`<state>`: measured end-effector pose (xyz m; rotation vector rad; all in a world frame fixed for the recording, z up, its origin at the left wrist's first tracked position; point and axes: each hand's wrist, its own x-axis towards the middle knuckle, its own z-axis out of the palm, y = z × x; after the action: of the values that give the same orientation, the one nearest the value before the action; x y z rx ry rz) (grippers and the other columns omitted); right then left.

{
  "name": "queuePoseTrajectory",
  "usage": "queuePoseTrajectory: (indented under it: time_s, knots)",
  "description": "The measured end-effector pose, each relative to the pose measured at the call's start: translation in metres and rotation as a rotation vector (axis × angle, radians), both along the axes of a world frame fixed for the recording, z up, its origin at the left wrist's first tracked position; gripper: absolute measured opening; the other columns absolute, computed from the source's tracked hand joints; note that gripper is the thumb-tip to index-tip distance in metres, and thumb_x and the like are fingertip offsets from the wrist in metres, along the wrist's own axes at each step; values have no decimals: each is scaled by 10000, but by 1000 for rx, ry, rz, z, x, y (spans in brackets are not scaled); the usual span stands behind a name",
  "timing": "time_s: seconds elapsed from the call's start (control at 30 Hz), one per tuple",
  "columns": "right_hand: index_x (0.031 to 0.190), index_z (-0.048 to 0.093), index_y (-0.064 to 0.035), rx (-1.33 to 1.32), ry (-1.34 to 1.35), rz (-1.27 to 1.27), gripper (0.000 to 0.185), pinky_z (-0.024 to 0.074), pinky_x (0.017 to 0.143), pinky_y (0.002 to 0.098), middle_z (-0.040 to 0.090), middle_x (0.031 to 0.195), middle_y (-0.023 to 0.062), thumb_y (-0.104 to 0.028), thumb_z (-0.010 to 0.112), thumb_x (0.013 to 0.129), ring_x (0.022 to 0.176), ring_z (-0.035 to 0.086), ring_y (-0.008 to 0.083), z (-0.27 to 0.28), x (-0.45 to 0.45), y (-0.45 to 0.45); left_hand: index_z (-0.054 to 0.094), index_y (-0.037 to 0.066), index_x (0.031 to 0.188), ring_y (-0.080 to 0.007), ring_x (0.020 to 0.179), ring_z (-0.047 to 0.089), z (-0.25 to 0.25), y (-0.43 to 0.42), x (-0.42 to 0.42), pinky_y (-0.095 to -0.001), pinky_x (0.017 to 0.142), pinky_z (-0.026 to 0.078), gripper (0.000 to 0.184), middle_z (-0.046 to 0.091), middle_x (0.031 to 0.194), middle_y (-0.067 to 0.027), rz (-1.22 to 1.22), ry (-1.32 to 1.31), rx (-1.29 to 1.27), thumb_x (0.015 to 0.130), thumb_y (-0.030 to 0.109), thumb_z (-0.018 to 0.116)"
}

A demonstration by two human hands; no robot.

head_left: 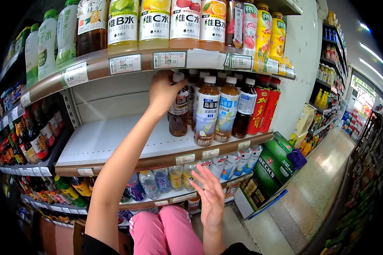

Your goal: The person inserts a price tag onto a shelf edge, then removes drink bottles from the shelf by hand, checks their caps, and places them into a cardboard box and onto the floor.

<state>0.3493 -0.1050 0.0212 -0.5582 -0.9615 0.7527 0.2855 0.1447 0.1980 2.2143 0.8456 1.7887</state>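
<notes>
My left hand [162,94] reaches onto the middle shelf, fingers closed about the neck of a dark tea bottle [178,115] with a white cap. Some fingertips are hidden behind it. The bottle stands upright at the left end of a group of bottles. Close on its right are an oolong tea bottle [207,111] with a dark blue and white label and another tea bottle [227,109] with a light blue label. Lower down, in front of the bottom shelf, my right hand [209,193] hangs in the air with fingers spread, holding nothing.
Overhead, the upper shelf [147,61] carries several vitamin water bottles [155,25]. Red bottles [259,106] end the middle shelf's row on the right. Below, the lower shelf [178,198] holds water bottles and cartons. Green beer boxes [273,163] stand on the floor beside the aisle [304,187].
</notes>
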Motion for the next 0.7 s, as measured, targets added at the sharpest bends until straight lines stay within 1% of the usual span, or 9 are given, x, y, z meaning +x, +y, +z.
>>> queuePoseTrajectory:
  time_s: [0.03, 0.07, 0.23, 0.27, 0.37, 0.4, 0.5, 0.53, 0.7]
  knots:
    - [1450, 343, 45, -3, 11, 25, 700, 343, 1095, 486, 392, 1464, 263, -305, 543, 877, 1337, 420, 380, 0, -1, 2, 678, -21, 937, -267, 739, 653, -1, -8, -5, -365, 679, 512, 328, 679, 861, -171, -5, 11, 23, 762, 238, 775]
    - [1469, 305, 35, -19, 35, 86, 718, 335, 1101, 488, 376, 1474, 263, -310, 539, 885, 1345, 409, 384, 0, -3, 6, 651, -34, 916, -266, 745, 643, -1, -26, -11, -363, 668, 500, 291, 659, 855, -167, 51, 59, 143, 749, 172, 772]
    - [1532, 147, -18, -8, 232, 468, 789, 280, 1136, 503, 287, 1527, 257, -316, 528, 909, 1385, 348, 406, -1, -19, 33, 611, -35, 859, -250, 700, 615, -5, -96, -43, -348, 626, 480, 264, 607, 796, -144, 147, 237, 191, 694, 89, 776]
    - [1549, 118, -85, 32, 272, 594, 781, 232, 1158, 508, 218, 1566, 222, -333, 514, 924, 1418, 285, 408, -1, -22, 40, 602, -33, 850, -247, 684, 604, -10, -107, -48, -345, 618, 475, 263, 594, 782, -139, 153, 261, 182, 682, 71, 777]
    - [1557, 115, -153, 81, 445, 705, 763, 209, 1168, 505, 170, 1592, 172, -373, 502, 937, 1440, 235, 400, 9, -38, 55, 579, -28, 810, -353, 729, 604, -21, -131, -61, -402, 654, 486, 231, 590, 795, -148, 101, 202, 43, 667, 59, 738]
    - [1546, 162, -194, 105, 471, 705, 712, 214, 1167, 496, 164, 1598, 131, -408, 487, 950, 1445, 227, 377, 10, -44, 61, 550, -21, 793, -350, 706, 586, -24, -138, -64, -394, 633, 476, 238, 570, 777, -142, 109, 193, 41, 665, 46, 739]
    - [1524, 215, -193, 124, 609, 698, 667, 224, 1162, 477, 201, 1586, 120, -412, 484, 955, 1426, 267, 346, 17, -54, 76, 528, -12, 791, -351, 697, 580, -36, -148, -69, -398, 622, 469, 249, 555, 770, -140, 141, 192, 65, 669, 42, 738]
    - [1505, 249, -182, 131, 636, 689, 637, 235, 1156, 446, 258, 1558, 115, -412, 478, 956, 1397, 311, 298, 20, -56, 79, 514, -5, 798, -349, 690, 577, -41, -148, -71, -401, 610, 464, 254, 544, 777, -137, 148, 193, 76, 684, 44, 736]
    - [1502, 245, -131, 176, 640, 629, 662, 251, 1144, 415, 341, 1499, 117, -405, 477, 947, 1373, 345, 263, 20, -63, 83, 514, 6, 833, -339, 665, 574, -59, -157, -75, -398, 575, 462, 251, 537, 803, -126, 177, 158, 102, 708, 42, 729]
